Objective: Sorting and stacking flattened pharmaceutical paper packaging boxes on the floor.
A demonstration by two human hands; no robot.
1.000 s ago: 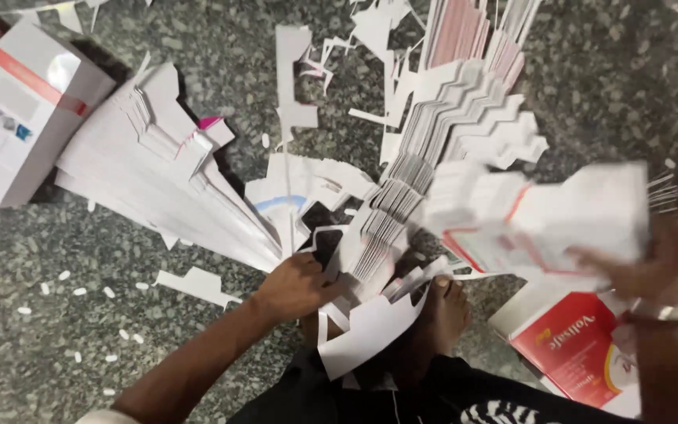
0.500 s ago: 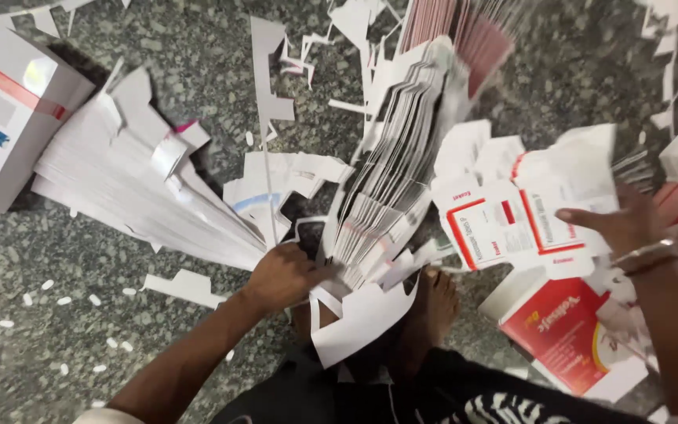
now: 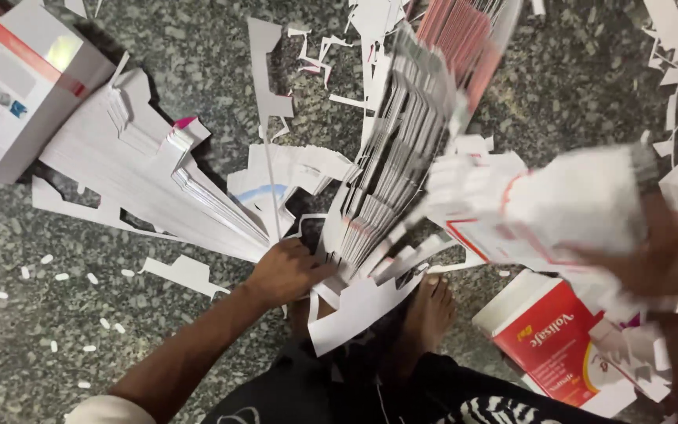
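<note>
My left hand [image 3: 288,271] presses down on the near end of a thick stack of flat die-cut carton blanks [image 3: 402,149] that fans away from me over the floor. My right hand [image 3: 653,251], wearing a metal wristband, grips a blurred white carton blank with red lines [image 3: 543,204] lifted above the right side. A second fan of white blanks [image 3: 135,180] spreads to the left of my left hand. My bare feet [image 3: 429,314] rest just below the stacks.
A closed white box with a red stripe [image 3: 17,86] sits at the upper left. Red and white printed cartons [image 3: 551,338] lie at the lower right. Paper offcuts [image 3: 276,71] litter the speckled stone floor [image 3: 56,345].
My right hand has lifted a white blank up and toward the centre stack, blurring with motion. My left hand stays pressed on the stack's near end.
</note>
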